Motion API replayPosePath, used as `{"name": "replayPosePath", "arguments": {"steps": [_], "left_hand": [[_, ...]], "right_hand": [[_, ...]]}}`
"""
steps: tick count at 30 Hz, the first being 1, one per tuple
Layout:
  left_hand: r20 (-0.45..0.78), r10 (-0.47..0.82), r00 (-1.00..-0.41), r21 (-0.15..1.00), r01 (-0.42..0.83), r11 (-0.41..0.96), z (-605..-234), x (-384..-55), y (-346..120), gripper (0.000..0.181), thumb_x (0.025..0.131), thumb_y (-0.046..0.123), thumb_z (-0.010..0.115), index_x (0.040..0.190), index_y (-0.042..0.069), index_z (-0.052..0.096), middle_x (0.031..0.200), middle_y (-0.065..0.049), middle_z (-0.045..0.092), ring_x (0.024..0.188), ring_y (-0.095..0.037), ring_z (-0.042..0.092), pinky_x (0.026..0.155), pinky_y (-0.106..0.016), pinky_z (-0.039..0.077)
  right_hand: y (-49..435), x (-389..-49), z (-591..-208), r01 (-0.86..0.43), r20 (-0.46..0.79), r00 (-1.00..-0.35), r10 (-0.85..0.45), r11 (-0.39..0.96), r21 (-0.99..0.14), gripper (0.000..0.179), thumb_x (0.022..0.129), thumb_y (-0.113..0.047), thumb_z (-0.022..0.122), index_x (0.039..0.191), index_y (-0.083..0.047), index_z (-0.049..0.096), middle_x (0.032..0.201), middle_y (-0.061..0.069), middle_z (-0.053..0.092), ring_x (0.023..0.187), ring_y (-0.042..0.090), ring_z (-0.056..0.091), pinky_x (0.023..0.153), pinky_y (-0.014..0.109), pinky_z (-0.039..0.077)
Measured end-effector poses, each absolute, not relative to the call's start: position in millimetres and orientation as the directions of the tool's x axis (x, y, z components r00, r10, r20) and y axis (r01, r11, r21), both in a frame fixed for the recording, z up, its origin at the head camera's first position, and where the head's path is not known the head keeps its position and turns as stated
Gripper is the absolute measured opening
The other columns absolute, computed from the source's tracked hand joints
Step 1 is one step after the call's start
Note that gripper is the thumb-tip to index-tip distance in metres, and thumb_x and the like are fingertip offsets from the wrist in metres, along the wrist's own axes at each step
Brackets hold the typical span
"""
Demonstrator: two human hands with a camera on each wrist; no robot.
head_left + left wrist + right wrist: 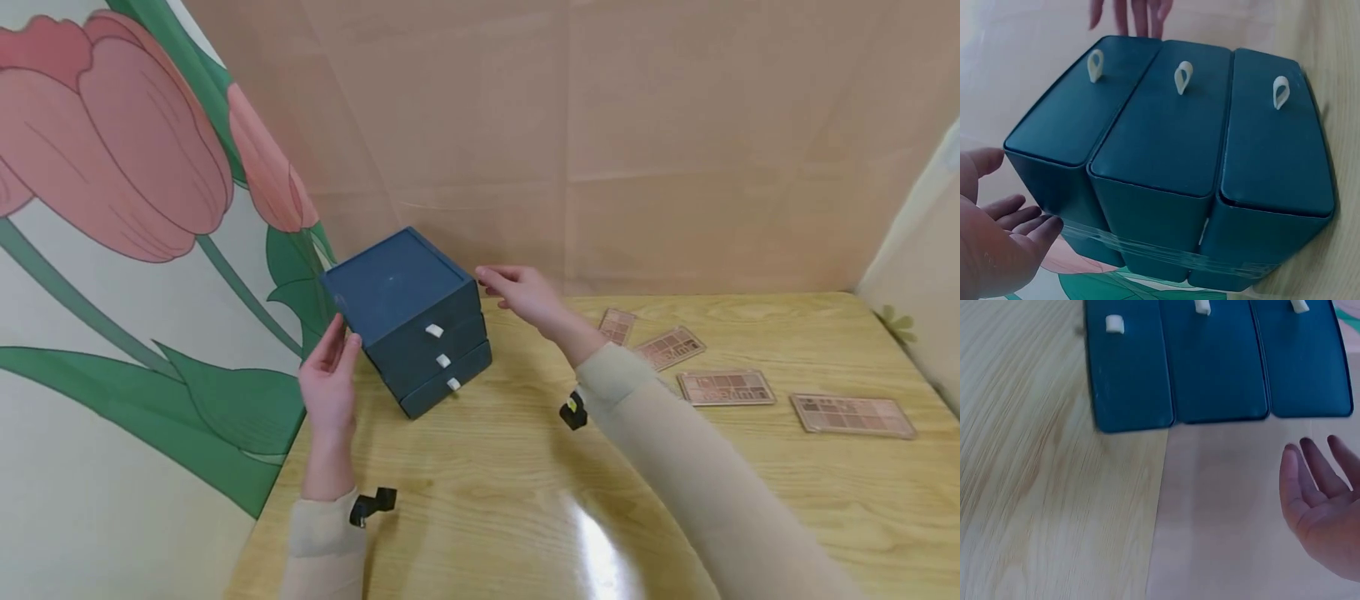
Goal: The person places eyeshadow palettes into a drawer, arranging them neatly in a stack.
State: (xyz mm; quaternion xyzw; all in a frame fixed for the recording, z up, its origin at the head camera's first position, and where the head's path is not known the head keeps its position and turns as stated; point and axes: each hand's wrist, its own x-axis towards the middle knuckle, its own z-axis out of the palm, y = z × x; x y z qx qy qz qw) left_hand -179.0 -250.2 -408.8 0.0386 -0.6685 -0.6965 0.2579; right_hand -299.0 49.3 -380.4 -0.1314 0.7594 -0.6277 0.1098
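Observation:
A dark blue box of three stacked drawers [390,287] stands on the wooden table, its front angled to the right. Each drawer front carries a small white loop pull [1184,76], and all drawers are closed. Clear tape [1166,253] runs across the side of the stack. My left hand [330,379] is at the box's left side, fingers loosely bent with fingertips right at the upper edge. On the other side, my right hand [525,296] hovers by the upper right corner, its fingers relaxed. In the right wrist view the right hand [1322,506] shows a gap from the box.
Several eyeshadow palettes lie to the right, among them one palette [726,388] in the middle and another [853,415] farthest right. A tulip-patterned panel [150,250] borders the table's left side. Behind the table hangs a pinkish cloth [637,150].

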Motion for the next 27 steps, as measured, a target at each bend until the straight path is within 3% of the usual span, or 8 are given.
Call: {"name": "replayPosePath", "arguments": {"steps": [10, 27], "left_hand": [[0.302, -0.37, -0.878, 0.948, 0.317, 0.022, -415, -182, -249, 0.049, 0.106, 0.011, 0.071, 0.152, 0.001, 0.057, 0.161, -0.009, 0.052, 0.151, -0.021, 0.046, 0.113, -0.027, 0.042], [0.244, -0.232, -0.942, 0.967, 0.255, -0.018, -412, -193, -242, 0.053, 0.102, 0.008, 0.075, 0.152, 0.003, 0.056, 0.162, -0.008, 0.05, 0.151, -0.019, 0.045, 0.111, -0.026, 0.044]], "right_hand": [[33, -301, -382, -0.023, -0.03, -0.949, -0.313, 0.163, -0.986, 0.056, 0.11, -0.044, 0.061, 0.148, -0.003, 0.066, 0.145, 0.015, 0.066, 0.129, 0.033, 0.065, 0.109, 0.048, 0.05], [62, -286, -382, -0.008, -0.035, -0.972, -0.232, 0.183, -0.983, 0.048, 0.108, -0.039, 0.067, 0.141, -0.004, 0.072, 0.143, 0.017, 0.067, 0.125, 0.035, 0.068, 0.107, 0.05, 0.051]]}}
